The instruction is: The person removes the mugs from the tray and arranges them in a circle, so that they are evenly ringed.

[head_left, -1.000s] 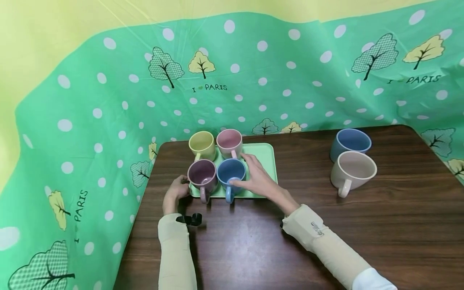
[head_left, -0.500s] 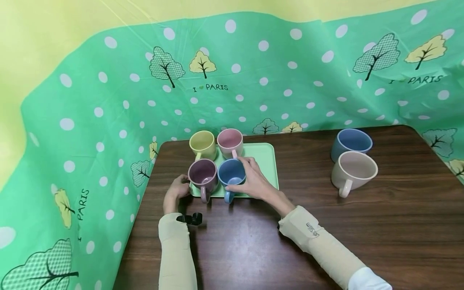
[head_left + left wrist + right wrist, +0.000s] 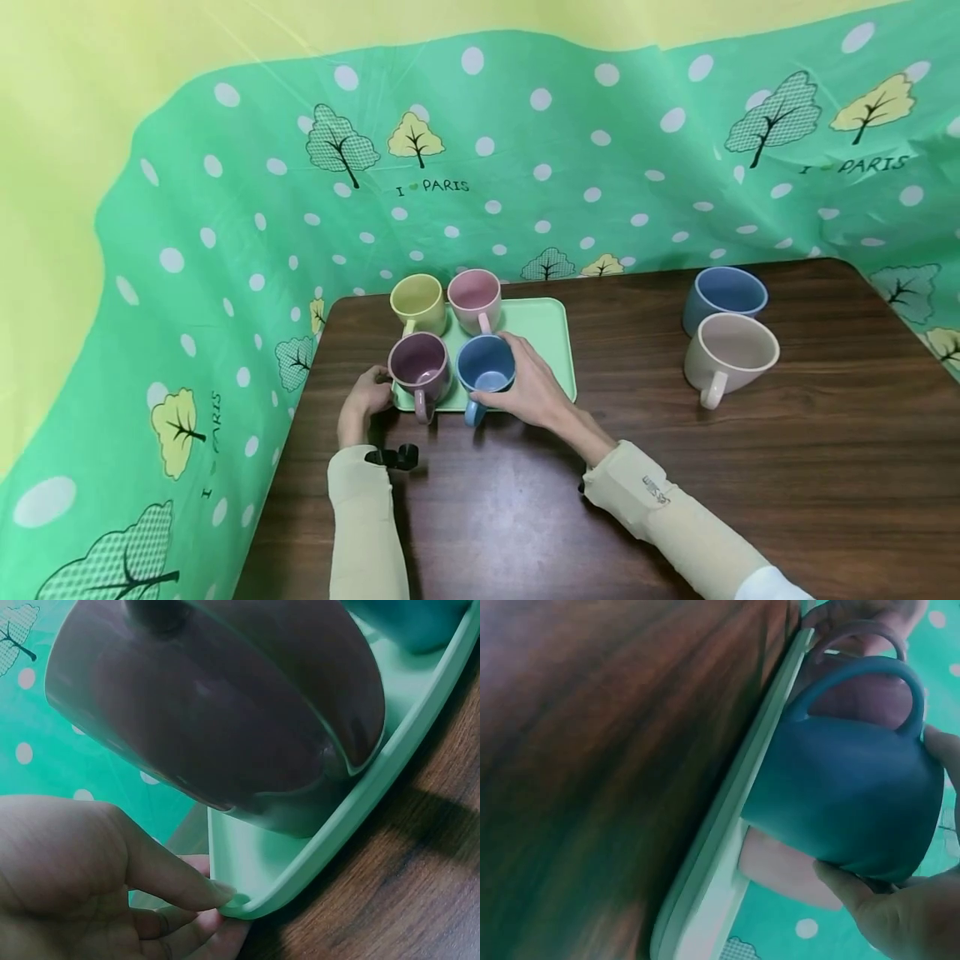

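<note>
My left hand (image 3: 365,402) pinches the near left corner of a light green tray (image 3: 551,333); in the left wrist view its thumb (image 3: 184,881) lies on the rim and fingers pass beneath. My right hand (image 3: 534,387) grips a blue mug (image 3: 486,364) by its rim and side, thumb near the handle. That mug stands at the tray's near edge, handle toward me. A purple mug (image 3: 420,367) is left of it, with a narrow gap between them. Behind them on the tray are a yellow mug (image 3: 417,305) and a pink mug (image 3: 475,302).
On the right of the brown wooden table (image 3: 600,367) stand another blue mug (image 3: 724,296) and a cream mug (image 3: 731,354) in front of it. A green dotted cloth (image 3: 525,167) hangs behind the table and along its left side.
The gripped blue mug has shifted slightly right, away from the purple mug, and my right hand's hold on it has adjusted. My left hand stays at the tray corner.
</note>
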Demonstrator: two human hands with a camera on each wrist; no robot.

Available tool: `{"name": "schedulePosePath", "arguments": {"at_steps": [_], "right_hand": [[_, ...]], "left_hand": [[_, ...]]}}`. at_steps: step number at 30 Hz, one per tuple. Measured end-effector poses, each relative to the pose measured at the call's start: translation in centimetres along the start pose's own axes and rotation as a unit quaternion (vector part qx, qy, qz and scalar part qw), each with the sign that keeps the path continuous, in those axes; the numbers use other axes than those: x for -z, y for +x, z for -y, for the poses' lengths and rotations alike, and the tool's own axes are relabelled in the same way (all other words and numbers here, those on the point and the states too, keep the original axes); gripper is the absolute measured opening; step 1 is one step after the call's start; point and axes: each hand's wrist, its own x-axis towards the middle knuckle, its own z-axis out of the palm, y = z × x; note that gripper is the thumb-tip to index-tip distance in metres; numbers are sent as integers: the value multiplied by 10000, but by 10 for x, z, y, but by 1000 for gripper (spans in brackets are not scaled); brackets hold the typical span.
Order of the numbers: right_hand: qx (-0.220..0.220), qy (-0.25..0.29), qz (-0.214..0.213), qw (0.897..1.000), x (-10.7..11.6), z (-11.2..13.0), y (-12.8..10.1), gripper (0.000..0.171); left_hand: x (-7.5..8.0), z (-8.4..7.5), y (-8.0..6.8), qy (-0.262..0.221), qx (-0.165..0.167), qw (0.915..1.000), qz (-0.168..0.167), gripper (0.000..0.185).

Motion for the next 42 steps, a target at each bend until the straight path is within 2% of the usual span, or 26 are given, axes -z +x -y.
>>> {"name": "schedulePosePath", "arguments": {"at_steps": [6, 15, 24, 28, 35, 42], "right_hand": [[-110, 4, -272, 9996, 15, -2, -10, 99], [-557, -211, -436, 9973, 49, -7, -19, 104], [-876, -431, -779, 9922, 78, -23, -37, 105], [-958, -641, -969, 9886, 89, -34, -50, 105], [-1350, -1032, -1130, 9790, 111, -48, -75, 105], [-1480, -1254, -1262, 9729, 126, -58, -84, 106]], "left_hand": [[0, 4, 2, -35, 23, 10000, 1, 40], [1, 4, 2, 106, -38, 9999, 47, 43], [1, 3, 0, 151, 29, 9999, -44, 46], [0, 3, -1, 107, -29, 9999, -60, 46], [-1, 4, -1, 177, -134, 9997, -44, 43], [-2, 5, 2, -40, -94, 9999, -31, 43]]}}
